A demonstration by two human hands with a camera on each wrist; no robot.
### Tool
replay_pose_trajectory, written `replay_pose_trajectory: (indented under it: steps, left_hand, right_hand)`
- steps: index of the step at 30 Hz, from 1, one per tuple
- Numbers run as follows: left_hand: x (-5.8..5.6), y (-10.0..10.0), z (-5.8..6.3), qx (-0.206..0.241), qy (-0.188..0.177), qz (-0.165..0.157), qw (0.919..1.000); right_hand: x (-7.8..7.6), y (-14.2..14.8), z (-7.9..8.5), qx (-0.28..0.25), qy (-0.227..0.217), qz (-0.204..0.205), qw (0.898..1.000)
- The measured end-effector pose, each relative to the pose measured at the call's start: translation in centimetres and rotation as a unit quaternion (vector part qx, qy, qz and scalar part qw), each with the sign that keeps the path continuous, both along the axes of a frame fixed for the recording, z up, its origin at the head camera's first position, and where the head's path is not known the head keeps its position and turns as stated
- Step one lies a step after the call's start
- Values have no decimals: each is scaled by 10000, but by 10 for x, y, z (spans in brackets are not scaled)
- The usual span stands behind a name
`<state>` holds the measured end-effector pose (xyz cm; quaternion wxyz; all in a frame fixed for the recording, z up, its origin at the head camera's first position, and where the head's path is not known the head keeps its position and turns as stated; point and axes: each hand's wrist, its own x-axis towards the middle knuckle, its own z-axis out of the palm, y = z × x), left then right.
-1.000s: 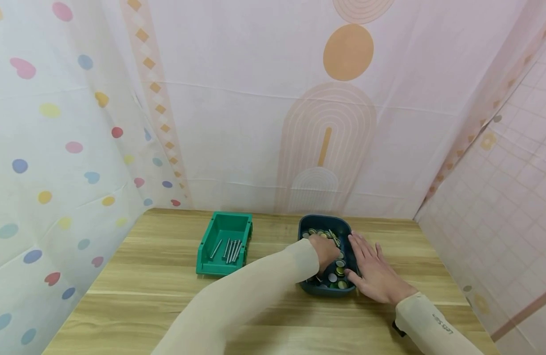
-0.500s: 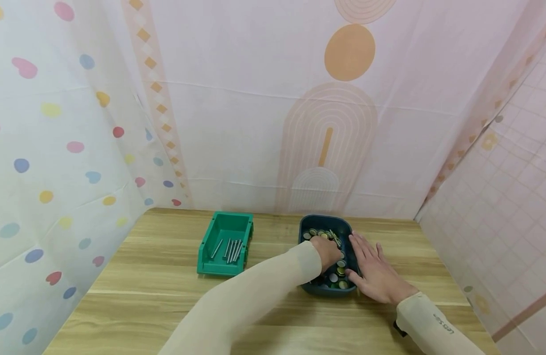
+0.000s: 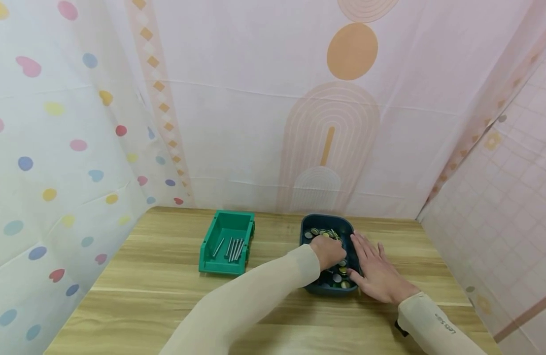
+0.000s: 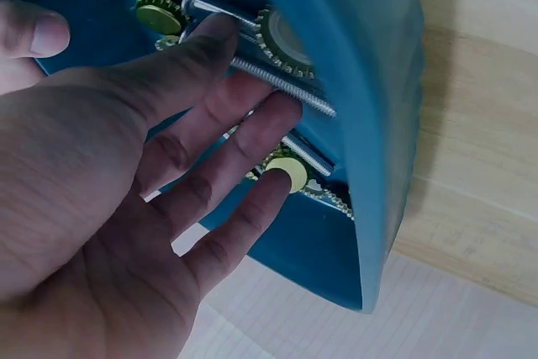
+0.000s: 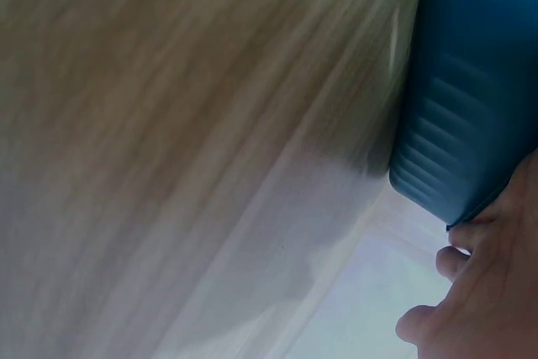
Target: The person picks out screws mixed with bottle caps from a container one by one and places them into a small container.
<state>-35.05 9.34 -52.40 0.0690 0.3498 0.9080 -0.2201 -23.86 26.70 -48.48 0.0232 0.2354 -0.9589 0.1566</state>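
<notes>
My left hand point(image 3: 329, 252) reaches into a dark blue tub point(image 3: 304, 226). In the left wrist view its thumb and index finger pinch a silver bolt point(image 4: 286, 86) with a threaded shaft, while the other fingers stay loosely bent. Around the fingertips lie more bolts and several bottle caps point(image 4: 160, 16), some gold, some showing pale undersides. The pinched end of the bolt is partly hidden by the thumb. My right hand point(image 3: 379, 273) lies with extended fingers along the tub's right side, touching it. From the right wrist, the tub's ribbed outer wall point(image 5: 450, 115) shows beside the fingers.
Left of the tub stands a green open-front bin point(image 3: 221, 267) with several silver bolts point(image 3: 235, 250) in it. Both containers are on a wood-grain table point(image 3: 135, 296). Patterned cloth point(image 3: 237, 123) hangs behind and at both sides.
My left hand shifts slightly within the tub, its wrist turning a little. A short silver piece now shows below its fingers. The right hand stays on the tub's side.
</notes>
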Motion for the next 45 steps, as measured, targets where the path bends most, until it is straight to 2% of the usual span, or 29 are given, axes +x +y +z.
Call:
replay_pose_trajectory:
  steps: [2, 6, 8, 11, 14, 19, 30, 34, 40, 45]
  left_hand:
    - [11, -2, 18, -25, 22, -1, 10000]
    - [47, -10, 70, -260, 112, -20, 9996]
    - [60, -15, 88, -289, 192, -74, 9994]
    - [72, -21, 102, -191, 269, -186, 9993]
    - [77, -26, 107, -31, 273, -304, 9992]
    - [79, -34, 108, 343, 362, -559, 9972]
    - [89, -55, 118, 1130, 741, -937, 9864]
    - [91, -62, 122, 1689, 668, -880, 9794]
    - [94, -74, 128, 2345, 308, -662, 9694]
    - [93, -93, 128, 2961, 185, -433, 9540]
  right_hand:
    - [0, 0, 0, 11, 7, 0, 10000]
    - [0, 0, 1, 14, -18, 14, 10000]
    - [0, -1, 1, 9, -15, 21, 10000]
    - [0, -1, 1, -10, 1, 34, 10000]
    - [0, -1, 1, 8, 22, 39, 10000]
    - [2, -1, 3, 45, 40, 46, 10000]
    - [2, -1, 3, 77, 45, 29, 10000]
    - [3, 0, 2, 103, 37, 19, 9999]
    - [4, -2, 2, 124, 41, 6, 9999]
    - [1, -3, 3, 174, 91, -59, 9998]
